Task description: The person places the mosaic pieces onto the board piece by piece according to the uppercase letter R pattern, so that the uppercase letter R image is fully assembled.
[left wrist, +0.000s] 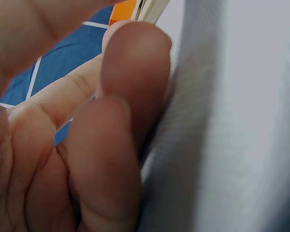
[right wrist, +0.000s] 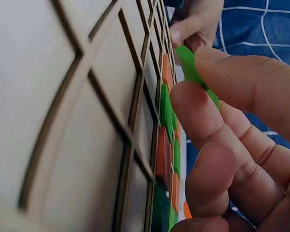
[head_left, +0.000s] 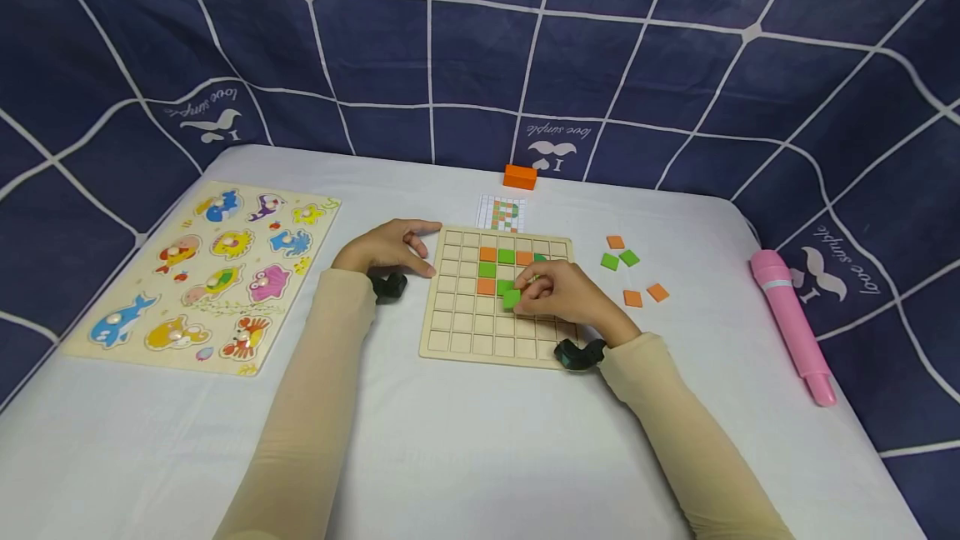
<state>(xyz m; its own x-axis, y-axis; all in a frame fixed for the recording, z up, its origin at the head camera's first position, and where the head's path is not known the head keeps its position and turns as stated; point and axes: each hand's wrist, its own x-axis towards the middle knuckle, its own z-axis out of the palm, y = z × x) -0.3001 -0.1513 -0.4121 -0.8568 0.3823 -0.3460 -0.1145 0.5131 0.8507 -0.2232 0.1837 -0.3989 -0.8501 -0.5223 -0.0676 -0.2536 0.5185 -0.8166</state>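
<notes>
A wooden grid board (head_left: pixel 450 323) lies on the white-covered table, with several orange and green tiles set in its upper squares. Between thumb and forefinger, my right hand (head_left: pixel 558 290) pinches a green square tile (head_left: pixel 511 299) over the middle of the board. In the right wrist view that tile (right wrist: pixel 188 65) is tilted and raised off the grid, beside the placed tiles (right wrist: pixel 166 106). At the board's upper left edge, the thumb and straight forefinger of my left hand (head_left: pixel 386 244) touch the rim. The left wrist view shows its other fingers loosely bent close over the cloth.
Loose orange and green tiles (head_left: pixel 628 257) lie right of the board. Behind it are a patterned card (head_left: pixel 483 211) and an orange block (head_left: pixel 520 177). A sea-animal peg puzzle (head_left: pixel 168 273) is at left, a pink toy microphone (head_left: pixel 795 327) at far right. Dark blue cloth surrounds the table.
</notes>
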